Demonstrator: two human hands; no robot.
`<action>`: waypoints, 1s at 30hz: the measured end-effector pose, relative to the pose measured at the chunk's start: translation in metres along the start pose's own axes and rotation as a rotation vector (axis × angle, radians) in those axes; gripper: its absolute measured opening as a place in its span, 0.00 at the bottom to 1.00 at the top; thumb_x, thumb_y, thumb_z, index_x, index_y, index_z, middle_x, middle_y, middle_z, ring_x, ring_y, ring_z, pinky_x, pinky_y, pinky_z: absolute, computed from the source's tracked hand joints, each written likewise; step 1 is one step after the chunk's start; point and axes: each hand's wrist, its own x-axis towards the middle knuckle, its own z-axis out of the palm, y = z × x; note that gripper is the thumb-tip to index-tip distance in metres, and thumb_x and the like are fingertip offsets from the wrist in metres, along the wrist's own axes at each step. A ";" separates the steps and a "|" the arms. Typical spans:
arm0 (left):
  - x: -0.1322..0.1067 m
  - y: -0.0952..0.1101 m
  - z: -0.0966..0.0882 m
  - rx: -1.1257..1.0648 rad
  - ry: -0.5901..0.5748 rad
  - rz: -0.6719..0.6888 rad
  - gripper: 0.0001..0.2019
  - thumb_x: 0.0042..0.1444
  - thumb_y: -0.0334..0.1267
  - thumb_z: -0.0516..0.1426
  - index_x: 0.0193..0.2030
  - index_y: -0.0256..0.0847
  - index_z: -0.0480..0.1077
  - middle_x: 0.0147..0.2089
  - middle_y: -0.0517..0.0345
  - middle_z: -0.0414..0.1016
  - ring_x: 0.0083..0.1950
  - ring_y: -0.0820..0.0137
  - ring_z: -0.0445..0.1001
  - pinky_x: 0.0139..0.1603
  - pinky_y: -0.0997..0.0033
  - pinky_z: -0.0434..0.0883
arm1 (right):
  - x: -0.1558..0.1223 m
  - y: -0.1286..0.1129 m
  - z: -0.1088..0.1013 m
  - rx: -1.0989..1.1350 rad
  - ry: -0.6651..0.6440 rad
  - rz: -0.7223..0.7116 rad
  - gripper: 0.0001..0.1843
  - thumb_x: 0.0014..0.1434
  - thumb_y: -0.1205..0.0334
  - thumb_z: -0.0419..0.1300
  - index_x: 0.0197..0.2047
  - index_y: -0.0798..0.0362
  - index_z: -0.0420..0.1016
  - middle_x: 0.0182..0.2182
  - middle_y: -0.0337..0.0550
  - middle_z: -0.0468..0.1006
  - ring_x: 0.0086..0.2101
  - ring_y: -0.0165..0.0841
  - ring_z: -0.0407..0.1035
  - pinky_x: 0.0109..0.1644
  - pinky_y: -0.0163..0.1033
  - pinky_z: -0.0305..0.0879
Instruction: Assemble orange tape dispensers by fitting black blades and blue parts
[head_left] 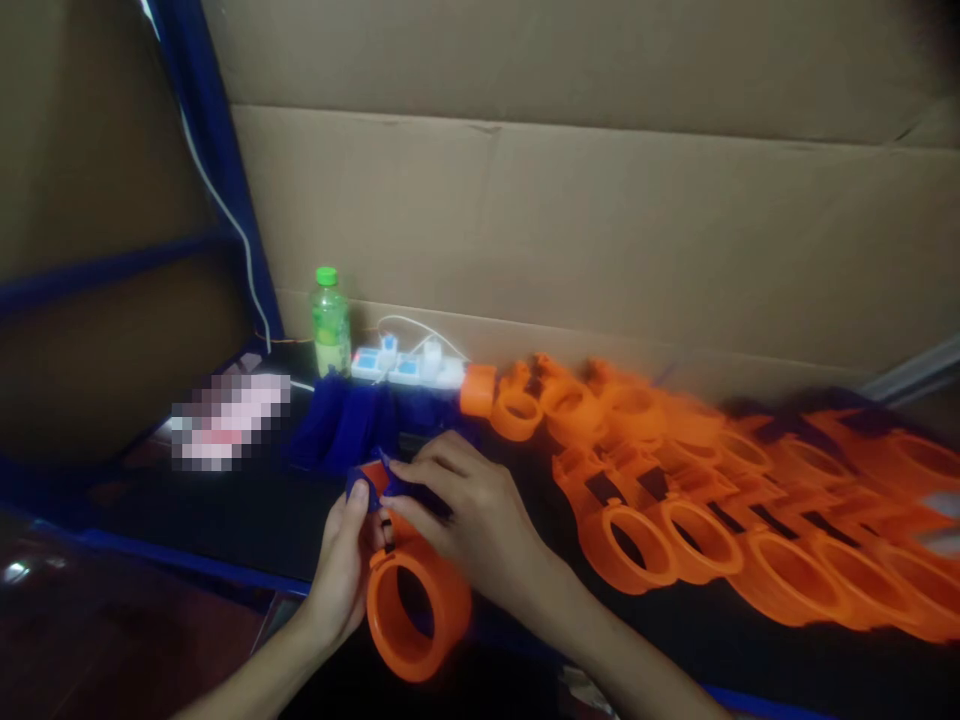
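An orange plastic part with a round ring [381,645] at its lower end hangs in front of me, just above the table edge. My left hand [341,555] is closed around its upper body, thumb pressed at the top. At that upper end a dark blue piece [385,470] lies against the orange plastic; its exact kind is unclear. My right hand [476,505] pinches the blue piece between thumb and fingers and partly covers the orange part. Just beyond my hands lies a bunch of similar blue pieces [330,425].
Several similar orange ring parts [795,575] lie in rows across the right of the dark tabletop [225,520]. A green-capped bottle [331,325] and a white power strip [409,366] stand at the back, before a cardboard wall [562,220]. A blurred-out object [229,420] lies left.
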 end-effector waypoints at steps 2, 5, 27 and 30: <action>0.000 -0.001 0.000 -0.011 -0.002 0.015 0.15 0.57 0.49 0.63 0.41 0.37 0.75 0.23 0.63 0.72 0.23 0.75 0.71 0.25 0.78 0.68 | -0.002 0.002 -0.001 0.027 -0.040 0.016 0.13 0.63 0.55 0.63 0.49 0.51 0.79 0.39 0.45 0.77 0.42 0.34 0.71 0.44 0.39 0.72; 0.001 -0.001 0.000 -0.049 0.021 -0.010 0.14 0.57 0.47 0.63 0.42 0.39 0.75 0.27 0.63 0.75 0.25 0.75 0.73 0.25 0.80 0.69 | -0.005 0.004 0.000 0.052 -0.132 0.032 0.16 0.63 0.53 0.62 0.52 0.49 0.77 0.43 0.45 0.75 0.46 0.35 0.70 0.48 0.41 0.72; -0.005 -0.001 0.003 -0.053 -0.019 0.032 0.14 0.56 0.48 0.64 0.39 0.38 0.75 0.23 0.64 0.71 0.23 0.78 0.69 0.25 0.82 0.67 | 0.005 0.001 -0.016 0.121 -0.345 0.058 0.16 0.65 0.57 0.60 0.56 0.43 0.71 0.55 0.41 0.72 0.57 0.35 0.65 0.68 0.51 0.51; -0.005 -0.001 0.002 -0.047 -0.006 0.046 0.13 0.57 0.48 0.64 0.38 0.39 0.74 0.22 0.65 0.70 0.22 0.78 0.68 0.24 0.82 0.67 | 0.005 -0.002 -0.017 0.111 -0.322 0.086 0.17 0.64 0.55 0.62 0.55 0.44 0.72 0.53 0.43 0.72 0.54 0.36 0.66 0.65 0.49 0.57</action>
